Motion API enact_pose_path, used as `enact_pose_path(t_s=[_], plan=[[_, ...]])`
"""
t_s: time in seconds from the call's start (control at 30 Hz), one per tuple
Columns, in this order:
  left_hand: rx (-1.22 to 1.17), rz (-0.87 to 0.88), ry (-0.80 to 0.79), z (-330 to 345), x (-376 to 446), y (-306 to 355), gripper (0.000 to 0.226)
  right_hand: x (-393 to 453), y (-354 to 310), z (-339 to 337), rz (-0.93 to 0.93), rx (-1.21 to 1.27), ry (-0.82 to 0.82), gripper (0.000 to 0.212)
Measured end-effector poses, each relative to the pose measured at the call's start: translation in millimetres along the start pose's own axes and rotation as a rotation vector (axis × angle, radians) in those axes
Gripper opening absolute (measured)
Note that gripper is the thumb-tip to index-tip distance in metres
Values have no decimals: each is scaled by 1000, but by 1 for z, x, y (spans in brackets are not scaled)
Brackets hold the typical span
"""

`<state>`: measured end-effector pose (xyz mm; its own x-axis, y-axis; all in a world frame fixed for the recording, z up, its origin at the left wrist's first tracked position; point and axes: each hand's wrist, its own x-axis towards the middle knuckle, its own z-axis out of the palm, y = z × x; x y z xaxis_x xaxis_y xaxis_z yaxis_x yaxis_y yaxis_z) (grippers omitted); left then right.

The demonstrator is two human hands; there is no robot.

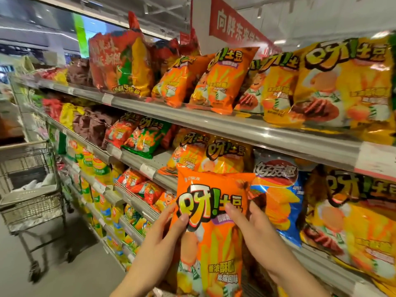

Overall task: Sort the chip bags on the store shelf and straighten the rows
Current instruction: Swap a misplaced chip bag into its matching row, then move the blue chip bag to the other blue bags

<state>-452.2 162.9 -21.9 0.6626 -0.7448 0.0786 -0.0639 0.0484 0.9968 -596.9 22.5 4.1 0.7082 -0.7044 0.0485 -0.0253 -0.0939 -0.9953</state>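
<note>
I hold an orange chip bag (211, 230) upright in front of the middle shelf. My left hand (165, 236) grips its left edge with the thumb on the front. My right hand (252, 228) grips its right edge, thumb on the front, with a dark bag partly hidden behind it. Two matching orange bags (222, 80) lean on the upper shelf (235, 125) beside yellow bags (342, 82). On the shelf behind the held bag stand yellow bags (216, 155), a blue bag (276, 189) and more yellow bags (364, 221).
A metal shopping cart (32, 189) stands in the aisle at the left. A tall red multipack (120, 63) stands on the upper shelf. Green and red bags (141, 136) sit further left, with yellow-green bags (96, 168) on lower shelves. A red banner (235, 24) hangs overhead.
</note>
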Motion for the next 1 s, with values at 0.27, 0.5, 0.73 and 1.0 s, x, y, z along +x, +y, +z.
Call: enact_pose_path(t_s=[0.27, 0.5, 0.73, 1.0], plan=[[41, 40, -18, -2, 83, 8, 38, 62, -10, -6, -76, -283, 194, 82], [23, 92, -90, 7, 130, 8, 39, 57, -24, -17, -141, -867, 536, 85], [22, 181, -172, 12, 150, 5, 50, 44, -14, -27, -47, -1314, 920, 73], [86, 192, -253, -8, 158, -6, 57, 64, -1, -39, 226, -1029, 932, 94]])
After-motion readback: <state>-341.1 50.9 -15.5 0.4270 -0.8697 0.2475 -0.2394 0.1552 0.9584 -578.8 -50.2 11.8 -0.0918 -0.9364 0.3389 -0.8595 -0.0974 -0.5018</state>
